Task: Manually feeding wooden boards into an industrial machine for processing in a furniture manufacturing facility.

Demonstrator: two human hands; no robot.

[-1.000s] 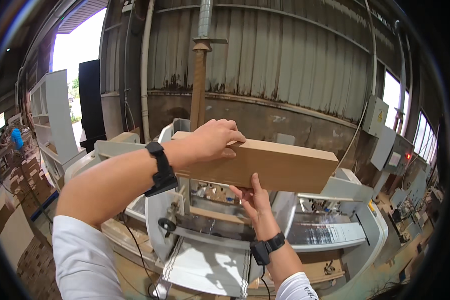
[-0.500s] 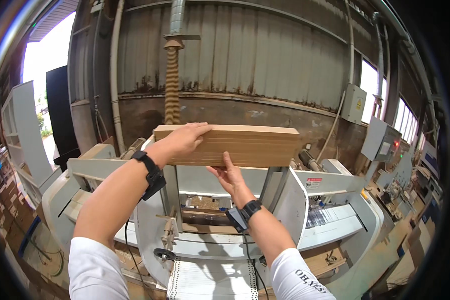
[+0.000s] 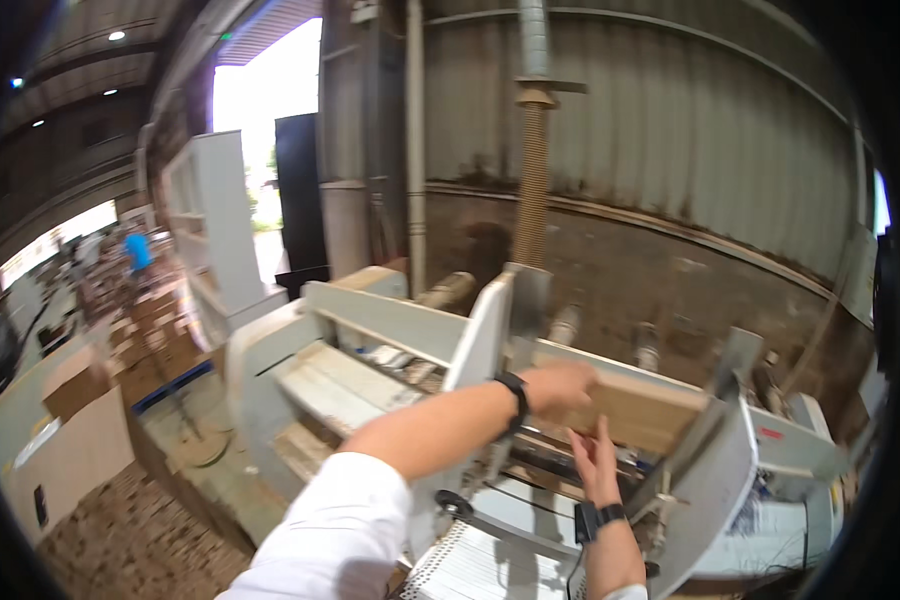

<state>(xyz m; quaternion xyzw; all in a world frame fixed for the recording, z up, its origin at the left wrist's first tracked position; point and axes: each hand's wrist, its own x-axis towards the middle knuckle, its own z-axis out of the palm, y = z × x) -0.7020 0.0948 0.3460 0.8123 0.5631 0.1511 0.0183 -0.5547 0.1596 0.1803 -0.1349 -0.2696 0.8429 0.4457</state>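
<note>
A stack of long brown wooden boards [image 3: 650, 408] sits low between the two upright metal guides of a white machine, tilted in this view and blurred by motion. My left hand [image 3: 560, 390] is closed on its upper left end. Below it, my right hand [image 3: 597, 467] holds the lower edge, thumb up against the front face and the other fingers partly hidden. Black bands with small boxes circle both wrists. Under my hands is the machine's opening, with a white slatted bed [image 3: 470, 555] in front.
White machine side panels [image 3: 482, 335] rise on both sides of the guides. Left of the machine stand an open cardboard box [image 3: 75, 425], a blue-edged pallet [image 3: 175, 385] and a tall white cabinet [image 3: 220, 195]. A ribbed duct [image 3: 532, 190] runs down the back wall.
The boards have come down from the top of the guides to between them, both hands moving with them. My view has swung left, bringing in the box and more of the workshop.
</note>
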